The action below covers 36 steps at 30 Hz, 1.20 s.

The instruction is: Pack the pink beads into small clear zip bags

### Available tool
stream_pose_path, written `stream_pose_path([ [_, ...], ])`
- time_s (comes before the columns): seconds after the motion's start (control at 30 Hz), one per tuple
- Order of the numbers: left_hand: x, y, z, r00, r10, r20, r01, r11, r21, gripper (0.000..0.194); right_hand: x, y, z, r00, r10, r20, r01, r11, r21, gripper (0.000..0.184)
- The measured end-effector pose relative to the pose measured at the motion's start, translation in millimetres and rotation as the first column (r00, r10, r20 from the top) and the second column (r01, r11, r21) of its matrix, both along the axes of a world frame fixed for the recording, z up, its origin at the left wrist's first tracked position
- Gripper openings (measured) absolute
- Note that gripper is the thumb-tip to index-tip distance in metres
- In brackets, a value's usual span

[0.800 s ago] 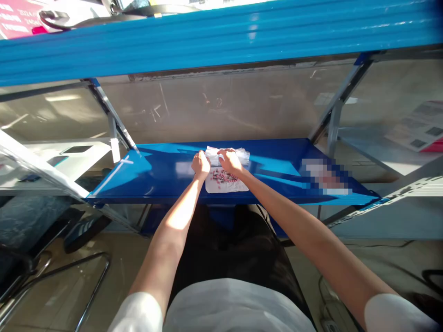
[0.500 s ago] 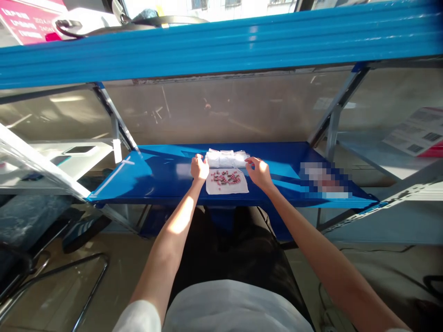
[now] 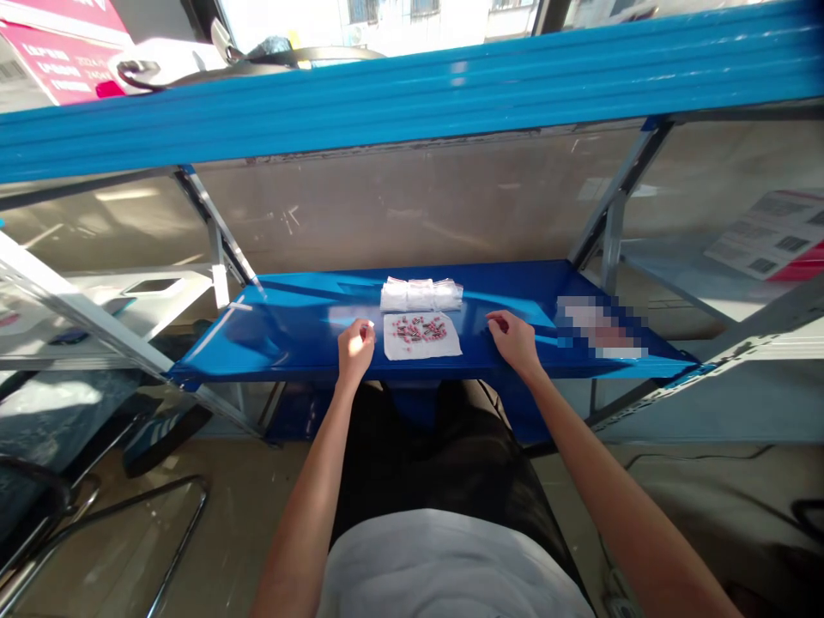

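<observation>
A white paper-like sheet (image 3: 421, 350) lies on the blue shelf, with several small pink and dark pieces (image 3: 420, 329) scattered over it. Just behind it rests a row of white, clear-edged plastic bags (image 3: 421, 294). My left hand (image 3: 356, 348) is just left of the sheet, its fingers curled in and nothing visible in them. To the right of the sheet, my right hand (image 3: 513, 340) hovers over or rests on the shelf, loosely curved, with a gap between thumb and fingers. Neither hand touches the sheet or the bags.
The blue shelf (image 3: 296, 330) is bounded by slanted metal supports at both ends. A higher blue beam (image 3: 412, 103) crosses in front. A pixelated item (image 3: 602, 328) lies at the right end. Below left is a metal-framed chair (image 3: 193, 506).
Both hands have moved away from the white bags, the left one to the left and the right one to the right, both a little nearer to me. The bags and sheet stay in place.
</observation>
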<state>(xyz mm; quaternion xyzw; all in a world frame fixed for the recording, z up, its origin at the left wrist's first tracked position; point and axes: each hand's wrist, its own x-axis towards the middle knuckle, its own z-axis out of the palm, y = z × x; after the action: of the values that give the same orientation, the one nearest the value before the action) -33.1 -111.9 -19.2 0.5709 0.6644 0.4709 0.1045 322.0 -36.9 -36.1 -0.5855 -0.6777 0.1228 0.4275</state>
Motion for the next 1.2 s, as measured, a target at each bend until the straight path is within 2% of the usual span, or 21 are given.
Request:
stream_pose_path([
  [0.23, -0.2, -2.8, -5.1, 0.999, -0.001, -0.034, 0.002, 1.0, 0.026, 0.021, -3.8, -6.2, 0.0, 0.999, 0.004, 0.051, -0.006, 0.999, 0.045, 0.028],
  [0.43, -3.4, -3.7, -4.8, 0.995, 0.001, -0.1, -0.002, 1.0, -0.008, 0.019, -6.0, -9.2, 0.2, 0.999, -0.006, 0.048, 0.003, 0.998, 0.064, 0.028],
  [0.9, -2.2, -4.7, -1.0, 0.999, 0.002, -0.048, -0.002, 1.0, -0.013, 0.02, -6.6, -10.4, -3.5, 0.999, -0.014, 0.048, 0.01, 0.997, 0.082, 0.027],
  [1.07, 0.1, 12.6, 8.2, 0.997, 0.081, 0.002, -0.081, 0.992, -0.1, 0.019, -10.2, 3.7, 0.3, 0.997, -0.006, 0.075, 0.003, 0.999, 0.032, 0.027],
  [1.13, 1.9, 28.0, 12.2, 0.997, 0.075, 0.002, -0.075, 0.993, -0.093, 0.02, -20.9, 16.1, 7.9, 0.993, -0.007, 0.114, 0.001, 0.999, 0.052, 0.029],
  [1.2, 5.4, 46.8, 15.4, 0.997, 0.068, -0.022, -0.07, 0.995, -0.073, 0.022, -40.7, 30.9, 18.9, 0.988, 0.042, 0.148, -0.056, 0.994, 0.09, 0.031],
])
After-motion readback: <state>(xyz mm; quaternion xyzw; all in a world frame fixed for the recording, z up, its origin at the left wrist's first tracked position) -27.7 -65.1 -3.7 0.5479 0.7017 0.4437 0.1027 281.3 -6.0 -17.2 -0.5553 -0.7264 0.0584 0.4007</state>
